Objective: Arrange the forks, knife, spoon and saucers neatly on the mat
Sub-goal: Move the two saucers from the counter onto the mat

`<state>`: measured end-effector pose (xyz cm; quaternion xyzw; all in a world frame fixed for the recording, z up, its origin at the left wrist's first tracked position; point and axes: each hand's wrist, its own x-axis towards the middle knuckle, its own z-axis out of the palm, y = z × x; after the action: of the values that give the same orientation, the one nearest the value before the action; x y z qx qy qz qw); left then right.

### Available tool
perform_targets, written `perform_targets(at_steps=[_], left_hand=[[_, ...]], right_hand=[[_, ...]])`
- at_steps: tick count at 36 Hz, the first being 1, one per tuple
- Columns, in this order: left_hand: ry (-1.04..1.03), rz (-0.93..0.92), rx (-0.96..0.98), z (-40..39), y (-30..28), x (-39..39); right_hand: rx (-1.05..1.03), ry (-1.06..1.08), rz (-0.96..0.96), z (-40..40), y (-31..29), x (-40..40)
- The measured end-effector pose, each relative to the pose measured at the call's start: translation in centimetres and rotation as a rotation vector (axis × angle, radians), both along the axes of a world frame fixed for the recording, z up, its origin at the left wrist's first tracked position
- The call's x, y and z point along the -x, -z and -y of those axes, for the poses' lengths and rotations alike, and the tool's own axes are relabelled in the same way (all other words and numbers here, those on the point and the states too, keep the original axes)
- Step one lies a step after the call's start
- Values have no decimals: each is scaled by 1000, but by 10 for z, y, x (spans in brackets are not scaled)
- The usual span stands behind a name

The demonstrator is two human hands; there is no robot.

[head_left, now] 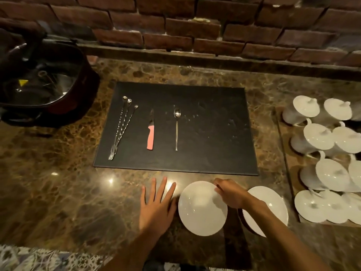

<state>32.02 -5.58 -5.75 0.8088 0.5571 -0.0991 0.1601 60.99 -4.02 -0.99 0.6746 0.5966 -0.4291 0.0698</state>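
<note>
A black mat (211, 133) lies on the brown marble counter. On its left side lie three long twisted forks (121, 130), bunched together with tines toward me. Right of them rests a knife (150, 133) with a pink handle, then a slim spoon (176, 128). Two white saucers are on the counter just in front of the mat: a near saucer (201, 210) and a second saucer (271, 204) to its right. My right hand (230, 192) pinches the far rim of the near saucer. My left hand (158, 204) lies flat with fingers spread beside that saucer's left edge.
A tray (289, 153) at the right holds several white lidded cups. A dark open bag (43, 85) with metal items sits at the back left. A brick wall (195, 26) runs behind the counter. Patterned floor tiles show below the near edge.
</note>
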Motion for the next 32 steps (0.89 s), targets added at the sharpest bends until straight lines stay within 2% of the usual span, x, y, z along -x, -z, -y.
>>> perform_targets(at_steps=[3, 9, 20, 27, 32], left_hand=[[-19, 32, 1, 0, 2, 0], [-34, 41, -25, -1, 6, 2], [-15, 60, -161, 3, 20, 4], [-23, 39, -142, 5, 24, 5], [-24, 64, -154, 5, 24, 6]], right_hand=[[-20, 6, -13, -7, -1, -6], [-146, 197, -32, -38, -16, -31], [-395, 687, -36, -155, -8, -64], [-356, 1045, -66, -207, 6, -66], [-351, 1120, -57, -217, 5, -68]])
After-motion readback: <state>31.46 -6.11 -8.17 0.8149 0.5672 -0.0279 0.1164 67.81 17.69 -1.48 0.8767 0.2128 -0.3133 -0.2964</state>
